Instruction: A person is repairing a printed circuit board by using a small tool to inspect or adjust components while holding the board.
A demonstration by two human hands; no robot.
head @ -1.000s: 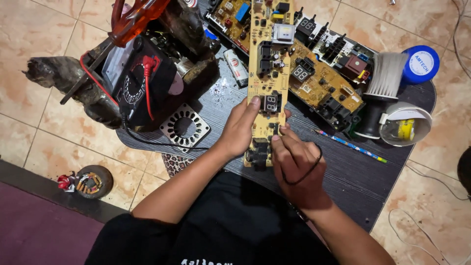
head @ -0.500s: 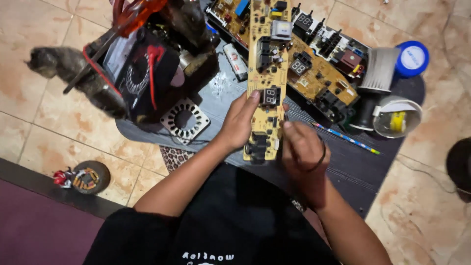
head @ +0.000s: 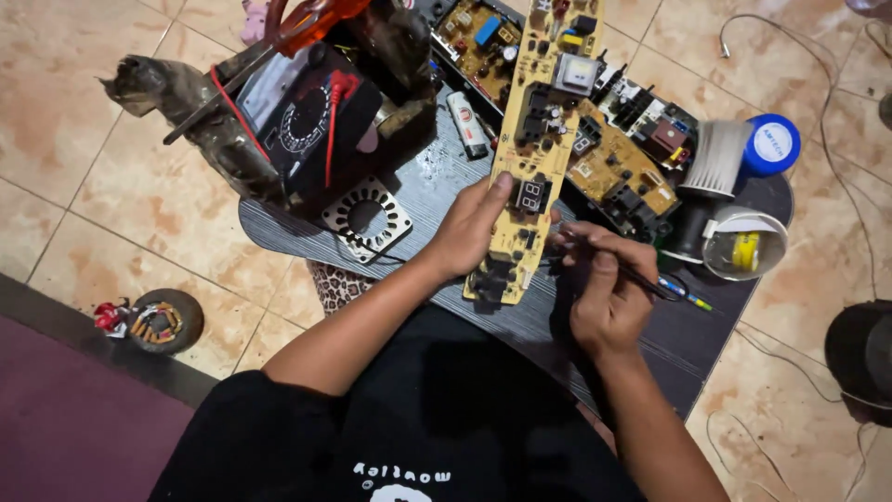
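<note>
Black short-sleeved shirt, white print, apparently lettering.

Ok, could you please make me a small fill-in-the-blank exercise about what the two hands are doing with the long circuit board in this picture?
1. The left hand grips the long yellow circuit board by its ____ edge.
2. The right hand holds a thin dark ____ against the board.
3. The board lies over a dark ____ panel on the tiled floor.
4. The blue-capped jar stands to the ____ of the board.

Missing words: left; tool; wooden; right
</note>
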